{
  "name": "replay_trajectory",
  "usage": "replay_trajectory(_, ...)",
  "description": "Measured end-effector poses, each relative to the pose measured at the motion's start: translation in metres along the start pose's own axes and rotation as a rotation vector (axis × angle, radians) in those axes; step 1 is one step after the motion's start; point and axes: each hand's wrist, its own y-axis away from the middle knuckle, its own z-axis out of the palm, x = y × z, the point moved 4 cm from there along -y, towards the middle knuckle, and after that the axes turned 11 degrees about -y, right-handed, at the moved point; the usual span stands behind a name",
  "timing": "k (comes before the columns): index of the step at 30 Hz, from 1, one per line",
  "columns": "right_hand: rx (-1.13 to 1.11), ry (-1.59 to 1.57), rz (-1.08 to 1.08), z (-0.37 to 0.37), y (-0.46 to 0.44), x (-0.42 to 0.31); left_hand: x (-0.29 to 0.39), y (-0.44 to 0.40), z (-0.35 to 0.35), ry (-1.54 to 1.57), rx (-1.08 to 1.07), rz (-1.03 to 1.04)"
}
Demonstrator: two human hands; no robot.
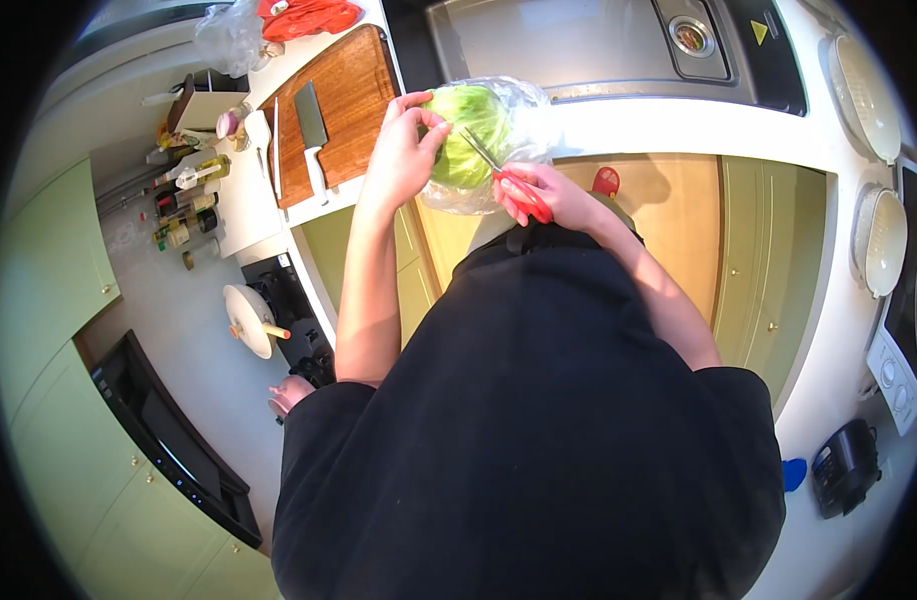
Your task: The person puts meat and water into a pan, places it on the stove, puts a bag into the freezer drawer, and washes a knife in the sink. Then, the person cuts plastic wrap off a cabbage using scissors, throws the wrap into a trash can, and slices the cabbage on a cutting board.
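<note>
A round green lettuce (pixel 480 108) rests in a clear plastic bag (pixel 531 122) at the counter's front edge, below the sink. My left hand (pixel 410 150) is at its left side, with bent fingers closed on its edge; whether thin plastic is also between the fingertips is too small to tell. In my right hand (pixel 546 194) are scissors with red handles (pixel 523 196). Their metal blades point up and left, over the face of the lettuce.
A wooden cutting board (pixel 353 85) holds a white-handled knife (pixel 311 125) to the left. The sink (pixel 568 50) lies beyond the lettuce. Bottles (pixel 193 205) and a pan (pixel 248 320) are at the far left. White baskets (pixel 880 243) stand at the right.
</note>
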Motion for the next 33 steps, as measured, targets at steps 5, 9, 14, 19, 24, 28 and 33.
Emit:
replay_trajectory(5,-0.011,-0.016,0.027,0.001,0.003,0.000,-0.002,0.000,0.001,0.020,0.012,-0.007)
replay_trajectory(9,0.001,-0.014,0.021,-0.001,0.001,0.000,-0.002,-0.001,0.002,0.039,0.039,0.007)
replay_trajectory(14,-0.020,-0.033,-0.022,0.000,-0.007,-0.004,0.004,0.002,0.001,0.045,0.041,0.013)
replay_trajectory(19,-0.003,-0.037,-0.117,0.004,-0.013,-0.009,0.005,0.007,0.007,-0.025,0.117,0.041)
replay_trajectory(24,0.149,-0.046,-0.077,0.006,-0.017,-0.010,0.010,0.013,0.010,0.011,0.152,0.062)
replay_trajectory(28,0.338,-0.047,-0.151,0.006,-0.013,-0.025,0.018,0.024,0.009,0.053,0.282,0.080)
replay_trajectory(33,0.763,0.552,-0.438,0.002,-0.015,-0.061,-0.003,0.034,0.024,0.133,0.390,0.131)
